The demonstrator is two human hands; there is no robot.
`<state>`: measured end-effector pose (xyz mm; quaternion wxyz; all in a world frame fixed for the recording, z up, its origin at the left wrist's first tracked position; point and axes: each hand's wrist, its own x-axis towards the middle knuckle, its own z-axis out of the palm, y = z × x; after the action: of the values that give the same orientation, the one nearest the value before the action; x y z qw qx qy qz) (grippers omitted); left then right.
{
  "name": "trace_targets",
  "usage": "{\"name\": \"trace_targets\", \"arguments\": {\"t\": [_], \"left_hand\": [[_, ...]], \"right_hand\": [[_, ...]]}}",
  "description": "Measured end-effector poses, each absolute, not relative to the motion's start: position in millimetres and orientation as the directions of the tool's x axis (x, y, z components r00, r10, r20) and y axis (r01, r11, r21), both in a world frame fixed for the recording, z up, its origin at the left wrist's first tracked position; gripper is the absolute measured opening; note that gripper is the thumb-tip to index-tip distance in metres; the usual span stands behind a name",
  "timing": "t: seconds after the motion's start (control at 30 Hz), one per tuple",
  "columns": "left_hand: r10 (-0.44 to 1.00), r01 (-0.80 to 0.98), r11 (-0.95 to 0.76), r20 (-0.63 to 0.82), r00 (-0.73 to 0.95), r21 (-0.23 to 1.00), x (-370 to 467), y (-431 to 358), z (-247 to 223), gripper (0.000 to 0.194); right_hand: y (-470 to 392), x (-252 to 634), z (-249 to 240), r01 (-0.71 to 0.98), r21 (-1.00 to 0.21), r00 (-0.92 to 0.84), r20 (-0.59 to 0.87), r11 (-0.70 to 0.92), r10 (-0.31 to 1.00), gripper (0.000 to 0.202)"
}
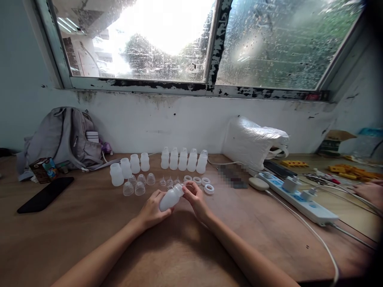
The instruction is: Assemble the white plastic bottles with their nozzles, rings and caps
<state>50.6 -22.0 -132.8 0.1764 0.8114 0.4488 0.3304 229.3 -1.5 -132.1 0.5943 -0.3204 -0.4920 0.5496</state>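
Observation:
A frosted white baby bottle lies tilted in my left hand, its neck pointing up and to the right. My right hand pinches at the neck end, its fingertips partly hiding the bottle's top. Just beyond my hands are several clear bottle nipples and several white collar rings. To the left, several clear dome caps sit near several open-topped bottles. Farther back, several capped bottles stand upright in a row.
A grey backpack, a small carton and a black phone occupy the left side. On the right are a silver bag, a power strip with cables, and yellow parts. Another person's hand shows at the right edge.

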Motion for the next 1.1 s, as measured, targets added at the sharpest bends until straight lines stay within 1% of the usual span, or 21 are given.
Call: {"name": "trace_targets", "arguments": {"t": [0.1,0.2,0.33,0.5,0.57,0.63,0.7,0.73,0.87,0.93,1.03,1.1], "left_hand": [[0.835,0.603,-0.550,0.382,0.396,0.578,48.4,-21.2,-131.9,0.037],[0.830,0.598,-0.555,0.336,0.446,0.578,44.4,-20.6,-130.4,0.036],[0.821,0.588,-0.564,0.320,0.472,0.580,40.4,-21.1,-128.6,0.038],[0.821,0.533,-0.548,0.294,0.490,0.645,38.7,-21.6,-124.6,0.037],[0.814,0.504,-0.535,0.254,0.522,0.678,37.9,-21.1,-123.3,0.032],[0.807,0.504,-0.538,0.241,0.539,0.675,36.9,-20.2,-123.3,0.031],[0.802,0.551,-0.572,0.274,0.531,0.607,35.5,-18.8,-124.4,0.034],[0.795,0.587,-0.597,0.305,0.524,0.547,34.4,-17.9,-125.2,0.038],[0.718,0.706,-0.671,0.433,0.545,0.226,27.9,-14.1,-126.1,0.047],[0.682,0.729,-0.675,0.477,0.555,0.116,23.9,-12.1,-125.0,0.048],[0.665,0.735,-0.674,0.487,0.566,0.065,19.8,-9.8,-123.5,0.048],[0.662,0.734,-0.677,0.483,0.574,0.054,19.2,-9.2,-123.7,0.048]], "right_hand": [[0.0,233.7,-128.8,-0.289,-0.938,-0.158,0.243,0.191,0.957,0.025],[1.2,240.8,-123.9,-0.241,-0.954,-0.296,0.249,0.180,0.922,0.027],[-0.9,246.9,-116.8,-0.248,-0.961,-0.427,0.221,0.121,0.877,0.026],[-5.2,246.5,-109.7,-0.301,-0.953,-0.507,0.187,0.030,0.841,0.032],[-4.6,246.8,-109.4,-0.291,-0.957,-0.508,0.170,0.018,0.845,0.033],[-2.1,248.5,-111.2,-0.246,-0.968,-0.485,0.156,0.037,0.860,0.032],[1.5,251.4,-114.5,-0.178,-0.981,-0.455,0.147,0.072,0.878,0.032],[3.4,252.9,-116.3,-0.142,-0.986,-0.442,0.141,0.086,0.886,0.032],[8.1,255.5,-121.0,-0.050,-0.994,-0.426,0.113,0.102,0.898,0.032],[8.4,254.0,-121.4,-0.041,-0.993,-0.421,0.120,0.114,0.899,0.033],[8.1,250.1,-122.8,-0.019,-0.987,-0.382,0.154,0.159,0.911,0.033],[8.2,247.6,-126.0,0.054,-0.985,-0.337,0.138,0.165,0.931,0.028]]}}
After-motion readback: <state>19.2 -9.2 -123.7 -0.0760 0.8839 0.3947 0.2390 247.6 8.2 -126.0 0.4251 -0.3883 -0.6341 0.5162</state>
